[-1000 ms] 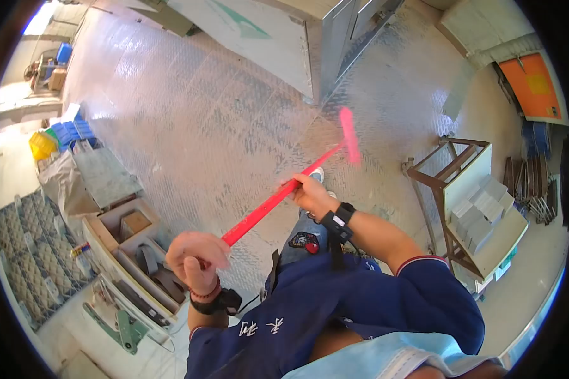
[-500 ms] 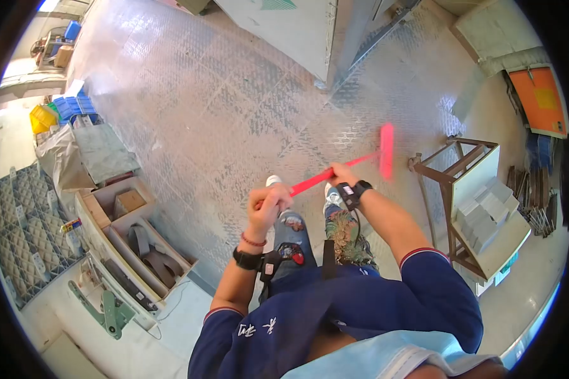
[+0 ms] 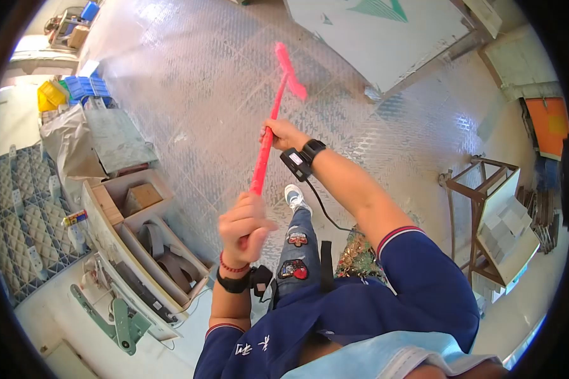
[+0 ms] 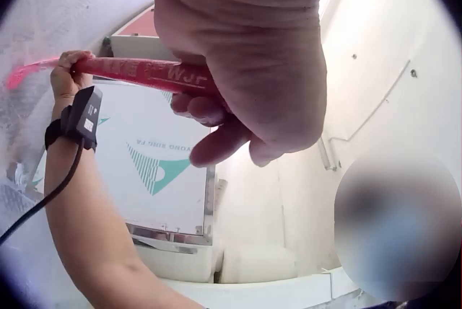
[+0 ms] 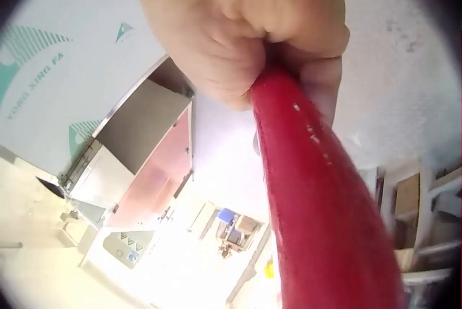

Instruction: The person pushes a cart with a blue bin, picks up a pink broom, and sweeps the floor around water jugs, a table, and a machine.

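Note:
A red pole (image 3: 263,161) with a pink-red head (image 3: 289,71) stretches forward from the person over the patterned floor. The left hand (image 3: 243,227) grips the pole's near end; its fingers wrap the handle in the left wrist view, where the left hand (image 4: 245,64) looks large. Farther along the pole, the right hand (image 3: 284,134) holds it, with the head beyond that hand. In the right wrist view the right hand (image 5: 253,28) curls round the red pole (image 5: 310,179). The pole's head lies outside the right wrist view.
A white panelled box (image 3: 385,38) with green markings stands ahead on the right. At left are a wooden compartment unit (image 3: 117,215), blue crates (image 3: 88,86) and quilted panels (image 3: 19,208). A brown-framed stand (image 3: 487,208) is at right. One white shoe (image 3: 293,196) is on the floor.
The pole's head has swung from the right to ahead and left, farther from the body. The right hand moved left and forward, the left hand slightly back and left, both still gripping.

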Available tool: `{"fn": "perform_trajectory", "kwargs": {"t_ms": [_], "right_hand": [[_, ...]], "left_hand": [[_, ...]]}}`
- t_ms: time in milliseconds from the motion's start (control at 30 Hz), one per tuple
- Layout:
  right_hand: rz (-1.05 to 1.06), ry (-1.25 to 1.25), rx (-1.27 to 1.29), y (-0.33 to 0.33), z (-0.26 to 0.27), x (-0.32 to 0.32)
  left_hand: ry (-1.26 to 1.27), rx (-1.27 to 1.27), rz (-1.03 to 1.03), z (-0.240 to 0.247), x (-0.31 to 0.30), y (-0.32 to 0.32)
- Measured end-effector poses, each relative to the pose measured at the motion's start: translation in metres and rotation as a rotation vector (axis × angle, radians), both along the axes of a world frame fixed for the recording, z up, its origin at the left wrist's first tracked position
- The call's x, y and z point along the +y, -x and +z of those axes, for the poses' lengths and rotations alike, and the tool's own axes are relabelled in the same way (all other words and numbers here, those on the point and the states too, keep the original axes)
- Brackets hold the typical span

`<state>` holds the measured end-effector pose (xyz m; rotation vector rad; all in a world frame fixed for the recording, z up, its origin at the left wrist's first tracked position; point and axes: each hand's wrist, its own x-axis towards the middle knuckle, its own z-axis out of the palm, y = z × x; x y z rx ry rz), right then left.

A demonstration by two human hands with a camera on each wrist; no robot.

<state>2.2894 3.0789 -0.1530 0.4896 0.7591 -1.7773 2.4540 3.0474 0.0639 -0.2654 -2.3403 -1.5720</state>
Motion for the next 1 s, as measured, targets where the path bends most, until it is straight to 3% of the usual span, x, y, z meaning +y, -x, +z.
{"fn": "perform_trajectory", "kwargs": {"t_ms": [67,100,167,233,333,367,400,433,467,500,533,633,667,700,733,800,867,933,1000], "right_hand": [[-0.114,0.127,-0.076,-0.023,0.019,-0.006],[-0.159,0.092,-0.104,-0.038,0.027,-0.004],[-0.218,-0.006,-0.165,-0.072,0.034,0.008],[-0.244,-0.102,-0.227,-0.104,0.026,0.037],[-0.308,-0.24,-0.429,-0.148,-0.061,0.107],[-0.351,-0.241,-0.548,-0.158,-0.081,0.132],[-0.356,-0.469,-0.621,-0.163,-0.091,0.145],[-0.264,-0.512,-0.64,-0.193,-0.178,0.184],[-0.123,-0.562,-0.523,-0.198,-0.173,0.182],[0.023,-0.601,-0.398,-0.193,-0.166,0.173],[0.037,-0.604,-0.404,-0.193,-0.157,0.163],[-0.106,-0.239,-0.515,-0.182,-0.127,-0.022],[-0.157,-0.113,-0.55,-0.182,-0.113,-0.026],[-0.153,-0.088,-0.566,-0.175,-0.086,-0.074],[-0.153,-0.066,-0.545,-0.162,-0.036,-0.118],[-0.101,0.037,-0.472,-0.146,-0.013,-0.181],[-0.06,0.061,-0.438,-0.114,-0.009,-0.215],[0.085,0.146,-0.197,-0.084,-0.005,-0.233],[0.072,0.214,-0.212,-0.064,0.007,-0.234]], "left_hand": [[-0.223,0.094,0.138,0.008,-0.031,-0.02],[-0.241,0.091,0.15,0.011,-0.047,-0.03],[-0.645,0.11,0.161,0.014,-0.079,-0.049],[-0.728,-0.05,0.223,-0.006,-0.102,-0.059],[-0.869,-0.285,0.141,-0.089,-0.097,-0.068],[-1.029,-0.348,0.058,-0.113,-0.081,-0.067],[-0.914,-0.542,0.018,-0.124,-0.065,-0.065],[-0.796,-0.736,-0.025,-0.13,-0.057,-0.067],[-0.805,-0.736,-0.017,-0.132,-0.062,-0.069],[-0.816,-0.714,-0.021,-0.135,-0.069,-0.067],[-0.826,-0.704,-0.025,-0.135,-0.076,-0.07],[-0.673,-0.446,0.179,-0.089,-0.15,-0.08],[-0.484,-0.368,0.181,-0.05,-0.179,-0.069],[-0.598,-0.185,0.146,-0.025,-0.198,-0.064],[-0.531,-0.125,0.103,0.002,-0.211,-0.055],[-0.452,-0.073,0.074,0.038,-0.22,-0.045],[-0.124,-0.05,-0.037,0.05,-0.22,-0.032],[0.037,-0.049,-0.095,0.04,-0.196,-0.018],[0.191,-0.033,-0.157,0.037,-0.19,-0.01]]}}
